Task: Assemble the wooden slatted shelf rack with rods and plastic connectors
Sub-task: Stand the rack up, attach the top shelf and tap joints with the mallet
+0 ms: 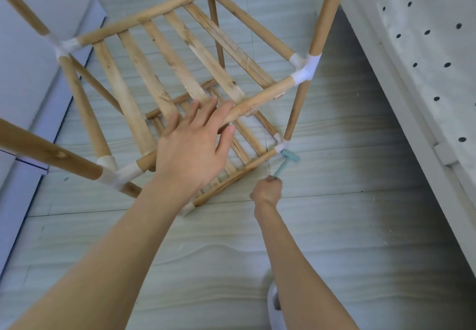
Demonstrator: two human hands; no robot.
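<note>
Rack: wooden slatted shelf rack (180, 72), standing on the floor (347, 226), filling the upper left and centre of the frame.
Upper shelf: wooden slats between round rails, with white plastic connectors (305, 68) at its corners.
Lower shelf: second slatted tier (242, 149) at floor level, seen through the upper one, right of centre.
Uprights: round rods (325, 12) rising from the corner connectors toward the top edge of the frame.
Left hand: left hand (195, 144), centre of frame, fingers straight and spread, lying over the near rail of the upper shelf, thumb below the rail; not clenched round it.
Right hand: right hand (266, 190), lower right of centre, fingers curled, grasping the handle of a small teal mallet (286, 160).
Mallet head: touching or just beside the white connector (280, 145) at the lower shelf's near right corner; contact cannot be told.
Surroundings: white pegboard panel (425, 46) along the right edge; pale panel (31, 59) at the left.
</note>
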